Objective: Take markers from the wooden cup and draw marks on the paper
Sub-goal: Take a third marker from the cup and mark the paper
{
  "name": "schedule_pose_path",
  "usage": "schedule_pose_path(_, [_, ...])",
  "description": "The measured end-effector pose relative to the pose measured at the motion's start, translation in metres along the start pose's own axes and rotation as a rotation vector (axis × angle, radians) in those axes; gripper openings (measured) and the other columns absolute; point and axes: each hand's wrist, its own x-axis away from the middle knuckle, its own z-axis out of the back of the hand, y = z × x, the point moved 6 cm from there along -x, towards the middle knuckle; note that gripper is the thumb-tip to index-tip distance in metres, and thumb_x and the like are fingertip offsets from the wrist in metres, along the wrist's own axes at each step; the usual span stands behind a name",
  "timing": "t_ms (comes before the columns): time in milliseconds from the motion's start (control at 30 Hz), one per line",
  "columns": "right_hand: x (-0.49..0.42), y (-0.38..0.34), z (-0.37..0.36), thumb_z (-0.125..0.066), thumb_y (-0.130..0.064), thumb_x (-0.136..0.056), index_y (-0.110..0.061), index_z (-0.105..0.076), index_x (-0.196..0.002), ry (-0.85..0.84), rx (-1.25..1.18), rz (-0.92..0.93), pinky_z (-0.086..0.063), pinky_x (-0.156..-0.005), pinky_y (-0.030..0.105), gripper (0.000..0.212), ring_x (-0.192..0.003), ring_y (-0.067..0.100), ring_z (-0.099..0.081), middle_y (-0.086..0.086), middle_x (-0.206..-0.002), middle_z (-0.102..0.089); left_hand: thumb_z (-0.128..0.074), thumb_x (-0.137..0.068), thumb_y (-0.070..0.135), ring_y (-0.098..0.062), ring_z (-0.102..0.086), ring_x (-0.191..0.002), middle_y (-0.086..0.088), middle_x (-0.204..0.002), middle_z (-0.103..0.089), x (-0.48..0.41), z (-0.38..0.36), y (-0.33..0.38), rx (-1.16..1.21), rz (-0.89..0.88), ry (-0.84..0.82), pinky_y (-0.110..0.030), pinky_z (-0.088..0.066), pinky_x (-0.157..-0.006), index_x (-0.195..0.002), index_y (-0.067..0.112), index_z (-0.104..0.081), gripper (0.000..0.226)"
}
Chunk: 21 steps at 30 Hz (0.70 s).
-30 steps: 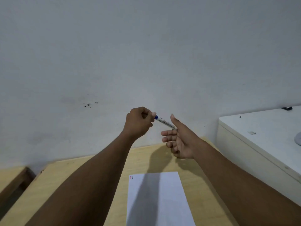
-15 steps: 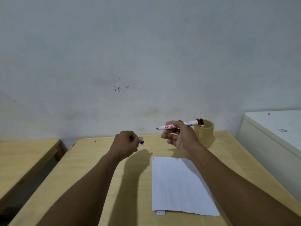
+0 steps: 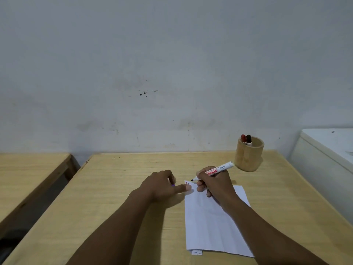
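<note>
Hands — right (image 3: 215, 185) gripping cylindrical marker (image 3: 214, 172) on paper (image 3: 210, 222); left (image 3: 162, 185) curled, finger pinning it.

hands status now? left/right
Left hand: closed on a blue cap, index finger pinning the paper.
Right hand: holding the uncapped marker.

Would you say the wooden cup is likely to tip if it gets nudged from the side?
Probably not easily: the wooden cup looks squat, broad-based and thick-walled. Its two markers lean to one side but look light. A nudge would more likely slide it on the table.
</note>
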Motion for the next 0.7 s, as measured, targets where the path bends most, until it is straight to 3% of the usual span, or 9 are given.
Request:
schedule_pose_path(300, [-0.004,0.007,-0.003,-0.077,-0.008,-0.084,-0.006,-0.075,-0.083,-0.004,0.173,0.089,-0.055,-0.052,0.025,0.003,-0.056,0.018,-0.071,0.01,-0.067,-0.076,-0.08,-0.046,0.079,-0.011,-0.065,-0.079,0.013,-0.085,-0.069,0.0,-0.006,0.006,-0.091,0.011,-0.017,-0.032,-0.053,-0.07,-0.093,0.03,-0.052,0.074])
schedule_pose_path(500, [-0.008,0.012,-0.006,-0.077,-0.015,-0.075,-0.012,-0.076,-0.075,-0.032,0.253,0.107,-0.062,-0.066,0.037,0.003,-0.058,0.017,-0.073,0.006,-0.064,-0.075,-0.084,-0.049,0.075,-0.016,-0.066,-0.086,0.011,-0.087,-0.069,0.002,-0.004,0.008,-0.092,0.016,-0.042,-0.037,-0.056,-0.078,-0.095,0.026,-0.053,0.074])
schedule_pose_path(600, [-0.009,0.012,-0.009,-0.074,-0.018,-0.068,-0.012,-0.075,-0.072,-0.072,0.258,0.075,-0.059,-0.064,0.038,0.006,-0.057,0.019,-0.069,0.008,-0.061,-0.073,-0.084,-0.049,0.074,-0.015,-0.065,-0.084,0.011,-0.087,-0.069,0.003,-0.003,0.009,-0.088,0.029,-0.043,-0.036,-0.054,-0.077,-0.095,0.027,-0.053,0.073])
schedule_pose_path(700, [-0.007,0.006,-0.004,-0.072,-0.009,-0.079,-0.005,-0.073,-0.077,-0.02,0.135,0.038,-0.05,-0.051,0.032,0.005,-0.054,0.021,-0.066,0.011,-0.063,-0.072,-0.086,-0.051,0.07,-0.012,-0.064,-0.083,0.011,-0.089,-0.069,0.003,0.0,0.008,-0.021,0.045,-0.054,-0.03,-0.051,-0.072,-0.096,0.026,-0.057,0.07])
